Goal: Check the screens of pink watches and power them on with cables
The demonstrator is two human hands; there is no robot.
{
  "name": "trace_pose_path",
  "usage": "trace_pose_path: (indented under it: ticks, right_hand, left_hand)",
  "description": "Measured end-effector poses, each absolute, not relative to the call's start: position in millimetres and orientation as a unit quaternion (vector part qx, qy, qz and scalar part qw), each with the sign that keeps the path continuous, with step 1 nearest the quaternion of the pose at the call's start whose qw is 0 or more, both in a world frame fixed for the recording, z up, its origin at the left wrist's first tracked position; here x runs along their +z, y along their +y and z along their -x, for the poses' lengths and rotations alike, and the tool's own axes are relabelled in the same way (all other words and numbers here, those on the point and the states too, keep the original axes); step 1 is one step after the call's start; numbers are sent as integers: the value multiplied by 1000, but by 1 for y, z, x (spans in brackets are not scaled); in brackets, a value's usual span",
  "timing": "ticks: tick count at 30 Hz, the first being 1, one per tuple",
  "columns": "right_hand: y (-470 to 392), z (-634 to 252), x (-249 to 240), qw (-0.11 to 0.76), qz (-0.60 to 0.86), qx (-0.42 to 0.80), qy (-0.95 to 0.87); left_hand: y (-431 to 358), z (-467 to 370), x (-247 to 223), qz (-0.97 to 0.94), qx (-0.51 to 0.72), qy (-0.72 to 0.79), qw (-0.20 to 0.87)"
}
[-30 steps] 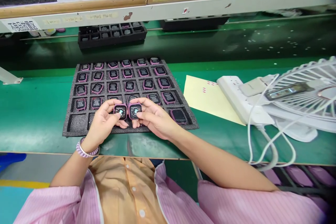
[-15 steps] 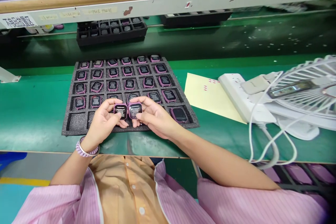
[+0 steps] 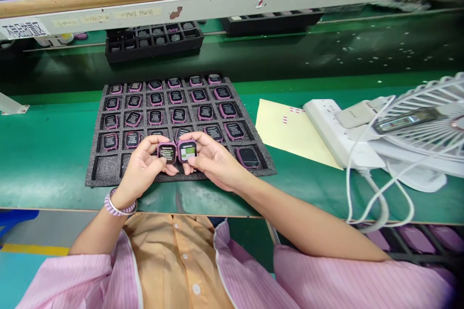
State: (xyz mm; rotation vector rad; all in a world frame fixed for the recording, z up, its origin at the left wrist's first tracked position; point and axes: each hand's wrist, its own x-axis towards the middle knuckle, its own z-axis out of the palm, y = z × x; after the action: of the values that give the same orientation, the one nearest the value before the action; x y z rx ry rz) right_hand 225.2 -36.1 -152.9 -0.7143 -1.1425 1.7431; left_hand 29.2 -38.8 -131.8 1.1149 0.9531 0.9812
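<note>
Two purple-framed watches are held side by side over the front rows of a dark foam tray point(image 3: 105, 158). My left hand point(image 3: 143, 166) grips the left watch point(image 3: 167, 151), whose dark screen shows lines of white text; the thumb rests on its lower part. Closed on the right watch point(image 3: 187, 150) is my right hand point(image 3: 215, 161), its thumb at the lower right corner of a screen with green and white areas. Several similar watches sit in the tray's compartments, most with text showing. One watch point(image 3: 248, 157) at the front right has a dark screen.
Right of the tray lie a yellow paper sheet point(image 3: 290, 130), a white power strip point(image 3: 337, 130) with cables, and a white fan point(image 3: 431, 120). Behind stands a black tray point(image 3: 154, 53) of small parts, under a shelf edge point(image 3: 232, 2). More purple items point(image 3: 416, 240) are at the lower right.
The right watch's screen has switched from white text to a green and white display. Both hands keep their hold and have hardly moved.
</note>
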Motion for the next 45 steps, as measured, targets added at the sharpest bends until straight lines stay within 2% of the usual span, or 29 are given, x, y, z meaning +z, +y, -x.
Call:
trace_pose_path:
  ticks: [13,45]
  right_hand:
    - [-37,-224,-150,465,299,737,-389]
    - [-40,-226,-147,452,301,725,-424]
  left_hand:
    - [-40,-25,-133,-446,429,387,684]
    - [-41,-27,-132,-481,424,414,646]
